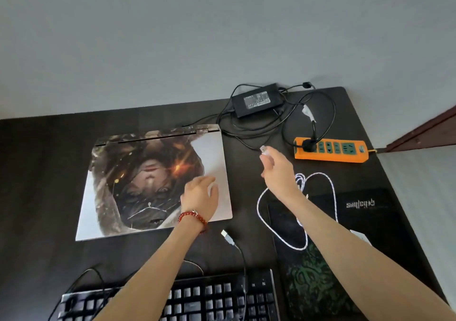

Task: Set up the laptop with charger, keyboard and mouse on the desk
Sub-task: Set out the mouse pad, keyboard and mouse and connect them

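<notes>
My right hand (276,170) pinches a white USB plug (263,149), held above the counter (49,172) btwn the closed laptop (153,182) and the orange power strip (332,151). Its white braided cable (261,212) loops over the mouse pad (320,271). Left hand (199,195) rests flat, fingers spread, on the lid's near-right corner. Charger brick (256,100) sits at the back by the grey wall; keyboard (197,298) nearest me.
</notes>
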